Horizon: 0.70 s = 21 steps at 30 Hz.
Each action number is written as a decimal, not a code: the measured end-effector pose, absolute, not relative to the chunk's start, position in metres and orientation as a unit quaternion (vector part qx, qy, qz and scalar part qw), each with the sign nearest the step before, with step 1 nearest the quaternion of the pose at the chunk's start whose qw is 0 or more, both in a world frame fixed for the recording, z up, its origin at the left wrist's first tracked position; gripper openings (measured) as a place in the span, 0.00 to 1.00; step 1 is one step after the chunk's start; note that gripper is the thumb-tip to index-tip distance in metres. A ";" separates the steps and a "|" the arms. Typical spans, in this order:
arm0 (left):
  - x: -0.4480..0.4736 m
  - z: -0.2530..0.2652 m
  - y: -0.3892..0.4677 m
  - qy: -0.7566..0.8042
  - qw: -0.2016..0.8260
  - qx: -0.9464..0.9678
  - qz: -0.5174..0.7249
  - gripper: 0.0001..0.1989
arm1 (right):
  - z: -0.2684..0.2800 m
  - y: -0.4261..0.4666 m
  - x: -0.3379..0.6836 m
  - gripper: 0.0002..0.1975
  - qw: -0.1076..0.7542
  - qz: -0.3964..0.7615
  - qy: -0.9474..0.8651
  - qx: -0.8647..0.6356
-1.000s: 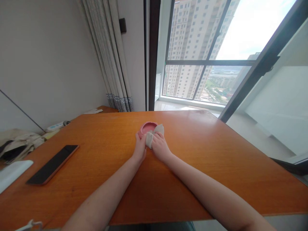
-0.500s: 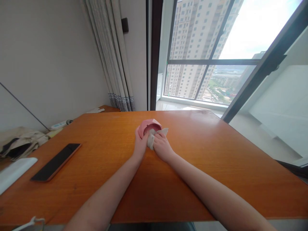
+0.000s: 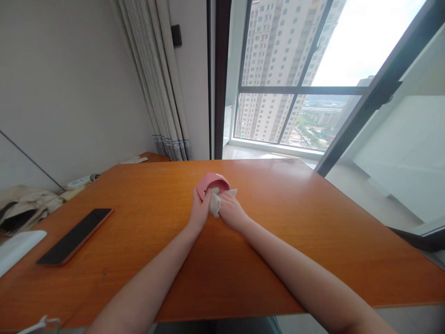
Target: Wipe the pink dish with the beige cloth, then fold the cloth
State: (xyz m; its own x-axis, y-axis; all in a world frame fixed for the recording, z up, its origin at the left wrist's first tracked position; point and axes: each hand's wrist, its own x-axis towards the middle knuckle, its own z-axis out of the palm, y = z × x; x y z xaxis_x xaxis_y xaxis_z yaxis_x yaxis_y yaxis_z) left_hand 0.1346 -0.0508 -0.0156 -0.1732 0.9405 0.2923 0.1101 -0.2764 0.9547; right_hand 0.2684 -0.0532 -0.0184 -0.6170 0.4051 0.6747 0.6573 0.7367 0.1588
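A pink bowl-like container (image 3: 205, 183), tilted with its opening towards me, is held above the wooden table (image 3: 146, 195). My left hand (image 3: 200, 208) grips its left side, closed with the thumb near the rim. Bunched in my right hand (image 3: 231, 208) is a pale grey-white cloth (image 3: 215, 204), or perhaps a tissue; I cannot tell which. My right fingers are closed and reach into the container's mouth, pressing the cloth inside, so the fingertips are hidden. One corner of the cloth sticks out to the right, and a fold hangs between both hands.
A dark-screened phone (image 3: 74, 236) lies on the table's left part. Beyond it are a white object (image 3: 21, 250), a beige fabric bag (image 3: 31, 204) and a power strip (image 3: 78, 182). A white cable (image 3: 41, 323) is at the near left corner. Behind the table stand a curtain (image 3: 160, 83) and windows.
The view has shifted slightly. The container has turned a little in my left hand, and my right hand with the cloth has moved slightly within its mouth. Both hands keep their hold.
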 end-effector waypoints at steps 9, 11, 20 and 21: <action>0.128 -0.007 -0.054 0.513 0.307 0.549 0.584 0.35 | -0.022 -0.056 0.265 0.08 0.299 -0.183 -0.874 -0.337; 0.135 -0.012 -0.055 0.504 0.338 0.525 0.597 0.31 | -0.023 -0.060 0.263 0.08 0.308 -0.172 -0.866 -0.354; 0.108 0.008 -0.052 0.510 0.214 0.674 0.490 0.37 | -0.020 -0.055 0.267 0.07 0.260 -0.187 -0.900 -0.297; 0.113 0.007 -0.054 0.502 0.225 0.654 0.519 0.40 | -0.020 -0.055 0.267 0.07 0.267 -0.189 -0.894 -0.305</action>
